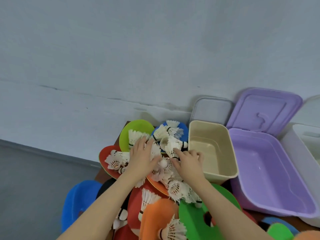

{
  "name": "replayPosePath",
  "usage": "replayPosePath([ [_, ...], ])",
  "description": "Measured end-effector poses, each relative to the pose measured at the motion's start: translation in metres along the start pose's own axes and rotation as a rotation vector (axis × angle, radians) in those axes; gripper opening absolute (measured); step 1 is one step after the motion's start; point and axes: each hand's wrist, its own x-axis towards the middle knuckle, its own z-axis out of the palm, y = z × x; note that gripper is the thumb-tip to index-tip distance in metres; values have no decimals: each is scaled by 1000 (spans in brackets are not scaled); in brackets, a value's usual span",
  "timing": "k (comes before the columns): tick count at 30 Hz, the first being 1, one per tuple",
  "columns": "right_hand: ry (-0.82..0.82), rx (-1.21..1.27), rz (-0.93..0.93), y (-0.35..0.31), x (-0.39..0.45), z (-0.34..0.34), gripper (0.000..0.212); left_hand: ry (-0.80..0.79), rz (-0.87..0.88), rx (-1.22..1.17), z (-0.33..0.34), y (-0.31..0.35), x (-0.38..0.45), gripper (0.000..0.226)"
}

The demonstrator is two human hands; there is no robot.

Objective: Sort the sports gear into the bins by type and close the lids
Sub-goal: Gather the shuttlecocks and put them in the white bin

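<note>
Grey floor [26, 179] at lower left meets a pale blue-grey wall [121, 49] that fills the upper field. A brown table [101, 175] stands against the wall, heaped with coloured discs [136, 134] and white shuttlecocks [166, 135]. The left hand [141, 155] lies flat on the heap, fingers straight and spread. The right hand [187, 161] pinches a shuttlecock beside it, fingers curled. Right of the heap stand an open beige bin [232, 153], then an open purple bin [294, 201] with its lid [263, 111] propped against the wall, then a white bin [290, 141] at the edge.
</note>
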Motion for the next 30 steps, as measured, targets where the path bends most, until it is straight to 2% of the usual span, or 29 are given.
replayPosePath([
  [5, -8, 94, 37, -6, 6, 2, 38, -10, -73, -103, 6, -8, 15, 69],
  [9, 145, 254, 101, 0, 5, -4, 35, 39, -38, -162, 8, -12, 19, 61],
  [12, 233, 442, 77, 9, 3, -12, 34, 88, -22, -169, 8, -14, 16, 58],
  [15, 264, 588, 7, 19, -3, -20, 38, 188, 12, -234, 2, -7, 9, 66],
  [18, 296, 676, -15, 30, -12, -30, 38, 311, 101, -249, -4, 6, 8, 54],
  [25, 404, 706, 5, 98, -42, -58, 38, 406, 325, -263, -17, 96, 19, 43],
  [30, 464, 643, 14, 180, -70, -84, 41, 340, 403, -293, 7, 192, 30, 42],
])
